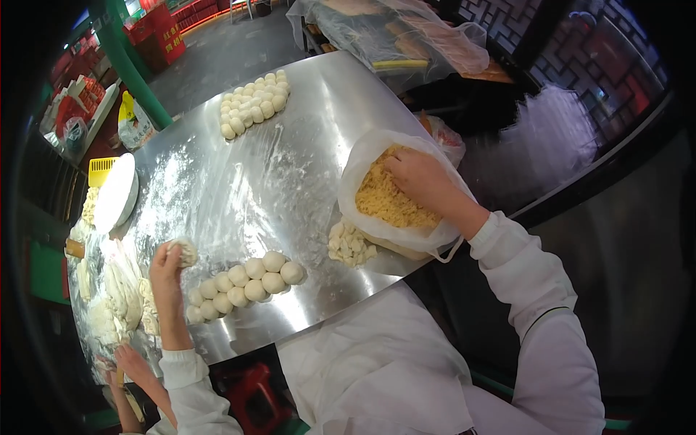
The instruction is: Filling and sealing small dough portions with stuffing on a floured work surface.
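Nine o'clock: our left hand (167,270) pinched a dough piece (188,254), which we judged soft, light, best held by its rim. Two o'clock: our right hand (418,175) sat in yellow crumbs (382,197), grip hidden.

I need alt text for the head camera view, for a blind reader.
A person's right hand dips into yellow crumbly mixture in a white-lined container; the left hand holds a dough piece over a metal table, near two rows of dough balls.

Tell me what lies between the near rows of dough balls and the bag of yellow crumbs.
The head view shows a heap of pale lumps there, close to the bag, on the metal table.
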Demonstrator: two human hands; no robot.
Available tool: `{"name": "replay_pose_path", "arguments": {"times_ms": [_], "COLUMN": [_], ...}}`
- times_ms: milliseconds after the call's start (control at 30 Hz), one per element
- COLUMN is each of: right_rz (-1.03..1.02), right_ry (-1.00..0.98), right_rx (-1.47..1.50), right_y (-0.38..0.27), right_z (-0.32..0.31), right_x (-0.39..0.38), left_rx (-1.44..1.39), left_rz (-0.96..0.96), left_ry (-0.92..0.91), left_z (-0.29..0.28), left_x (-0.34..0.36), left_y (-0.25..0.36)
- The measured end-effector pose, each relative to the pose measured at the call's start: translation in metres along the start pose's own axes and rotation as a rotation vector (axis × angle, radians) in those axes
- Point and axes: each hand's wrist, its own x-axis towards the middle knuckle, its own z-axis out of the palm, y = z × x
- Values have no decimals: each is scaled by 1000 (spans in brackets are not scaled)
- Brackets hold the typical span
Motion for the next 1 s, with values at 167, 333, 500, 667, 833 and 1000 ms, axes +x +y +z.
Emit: {"name": "replay_pose_path", "arguments": {"times_ms": [167, 333, 500, 667, 833, 1000], "right_rz": [89, 304, 498, -73, -28, 212], "right_ry": [74, -29, -78, 350, 207, 135], "right_rx": [290, 811, 1119, 578, 696, 946], "right_y": [-2, 0, -8, -18, -26, -22], "right_z": [-21, -55, -67, -41, -53, -59], "right_x": [-13, -24, -36, -37, -36, -39], "left_rx": [-324, -316, -413, -524, -426, -367], "left_rz": [-128, -138, -260, -256, -177, -126], "left_ry": [-386, -545, -718, -779, -697, -538], "left_z": [153, 255, 331, 364, 363, 354], "left_x": [-19, -24, -19, -25, -23, -16], "left_y": [51, 69, 55, 57, 46, 43]}}
